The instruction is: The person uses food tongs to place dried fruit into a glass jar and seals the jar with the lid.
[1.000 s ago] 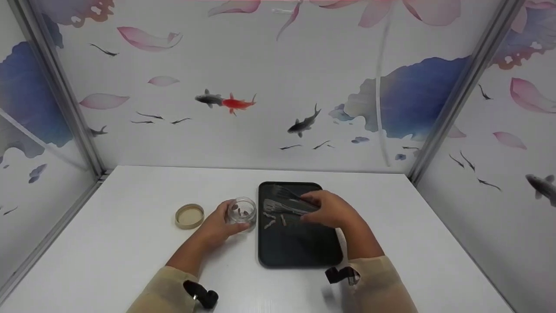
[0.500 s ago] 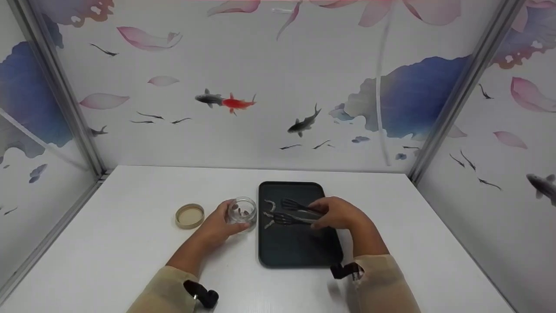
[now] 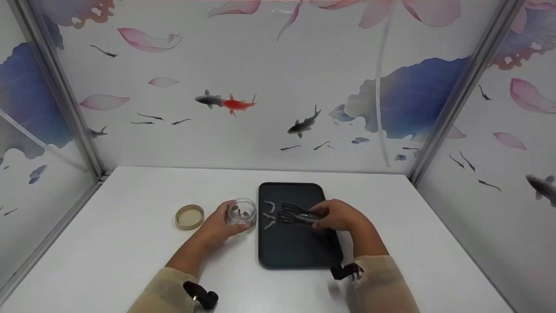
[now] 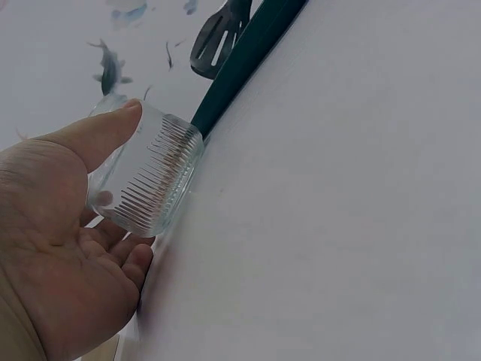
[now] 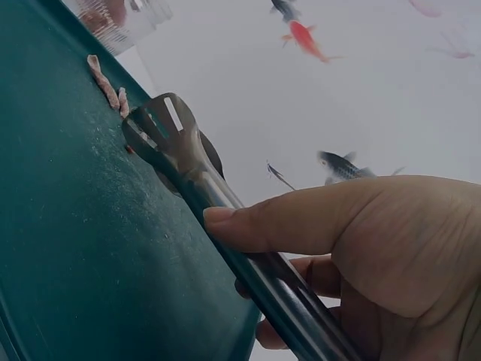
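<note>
My left hand (image 3: 219, 226) grips a clear glass jar (image 3: 242, 211), upright left of the dark tray, thumb on one side and fingers on the other. A few small brownish bits lie inside the jar. My right hand (image 3: 343, 216) holds metal tongs (image 3: 299, 214) with slotted heads low over the tray, the thumb pressing along one arm in the right wrist view. The two heads stand close together; I cannot tell whether anything is between them. Several pale, wrinkled strips (image 3: 270, 206) lie near the tray's left edge, just left of the tongs' heads.
The dark green tray (image 3: 299, 250) lies on the white table (image 3: 143, 261) to the right of the jar. A round tan lid (image 3: 190, 217) rests to the left of my left hand. Printed panels (image 3: 260, 143) enclose the table's back and sides.
The tongs have shifted slightly right and toward me, uncovering a curved strip. Their heads spread wider half a second ago and are now closer together. My left hand and the jar stay put.
</note>
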Demonstrator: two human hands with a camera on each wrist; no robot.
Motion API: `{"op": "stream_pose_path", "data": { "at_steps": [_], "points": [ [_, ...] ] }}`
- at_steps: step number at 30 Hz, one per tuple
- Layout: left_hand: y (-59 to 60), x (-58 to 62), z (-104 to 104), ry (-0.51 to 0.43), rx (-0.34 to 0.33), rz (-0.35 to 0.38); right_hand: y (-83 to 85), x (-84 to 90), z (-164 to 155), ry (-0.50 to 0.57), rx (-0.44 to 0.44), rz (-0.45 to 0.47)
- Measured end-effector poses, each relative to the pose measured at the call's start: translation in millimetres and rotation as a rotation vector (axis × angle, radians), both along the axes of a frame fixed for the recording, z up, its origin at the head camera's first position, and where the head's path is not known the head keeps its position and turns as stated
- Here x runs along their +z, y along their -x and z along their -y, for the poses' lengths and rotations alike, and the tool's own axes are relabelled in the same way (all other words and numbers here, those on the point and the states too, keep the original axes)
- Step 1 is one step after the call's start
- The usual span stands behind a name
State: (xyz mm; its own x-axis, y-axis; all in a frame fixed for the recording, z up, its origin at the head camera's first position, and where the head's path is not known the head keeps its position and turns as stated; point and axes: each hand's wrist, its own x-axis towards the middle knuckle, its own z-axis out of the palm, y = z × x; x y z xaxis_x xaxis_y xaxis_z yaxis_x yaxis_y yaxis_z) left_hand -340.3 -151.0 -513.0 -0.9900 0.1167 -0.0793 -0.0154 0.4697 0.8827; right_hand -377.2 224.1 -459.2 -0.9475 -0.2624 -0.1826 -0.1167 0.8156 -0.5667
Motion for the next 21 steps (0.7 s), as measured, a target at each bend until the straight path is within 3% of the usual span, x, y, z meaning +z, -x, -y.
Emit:
{"op": "stream_pose_path", "data": {
  "at_steps": [10,21],
  "points": [
    [-1.5,2.9,-0.6,0.04,0.004,-0.006,0.6,-1.5,2.4,0.025,-0.021,-0.015],
    [-2.2,1.2,-1.1,0.001,0.005,-0.009,-1.6,-0.9,3.4,0.005,-0.014,-0.041]
  ]
}}
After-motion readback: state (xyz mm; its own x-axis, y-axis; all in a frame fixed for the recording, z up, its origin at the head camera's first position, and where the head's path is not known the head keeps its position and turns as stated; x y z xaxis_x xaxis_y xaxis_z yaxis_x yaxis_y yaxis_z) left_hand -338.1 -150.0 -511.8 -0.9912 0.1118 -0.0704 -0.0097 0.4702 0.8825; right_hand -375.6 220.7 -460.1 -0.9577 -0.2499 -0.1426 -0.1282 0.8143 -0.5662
